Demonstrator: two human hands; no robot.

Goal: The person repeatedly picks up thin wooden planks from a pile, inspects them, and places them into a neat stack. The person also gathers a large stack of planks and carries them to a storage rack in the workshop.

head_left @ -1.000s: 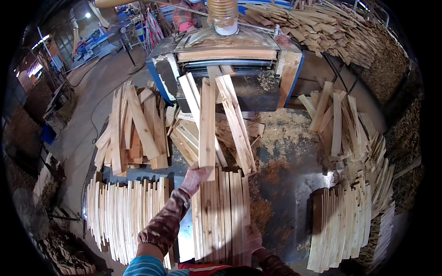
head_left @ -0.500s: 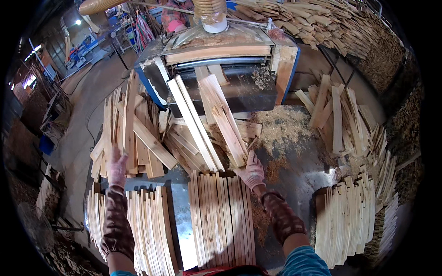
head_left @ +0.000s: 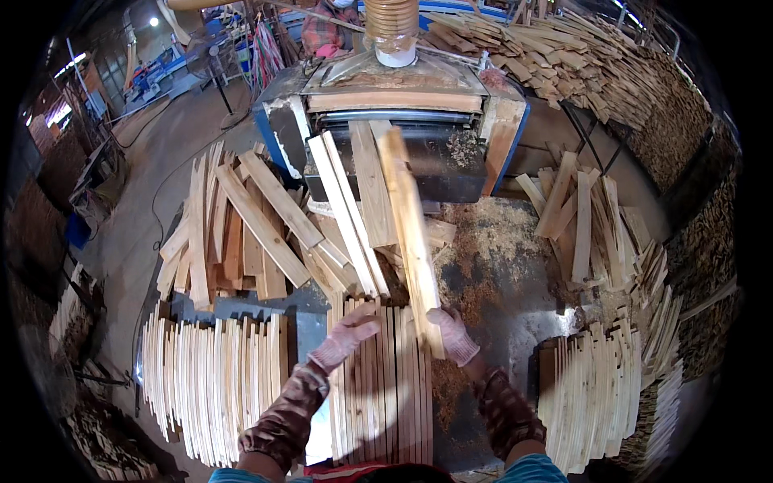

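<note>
at left, a row of slats [head_left: 213,378] stands packed on the tabletop [head_left: 515,354]. your left hand [head_left: 348,334], fingers loosely parted, holds nothing; it is over the middle row [head_left: 386,394], contact unclear. right of it, the board [head_left: 415,241] slants, far end by the machine [head_left: 394,101], near end grasped in your right hand [head_left: 456,334] along its edge. likely stiff, fairly light, dry enough not to slip; long, so a one-end hold lets the tip swing. better gripped nearer the middle, minding splinters.
</note>
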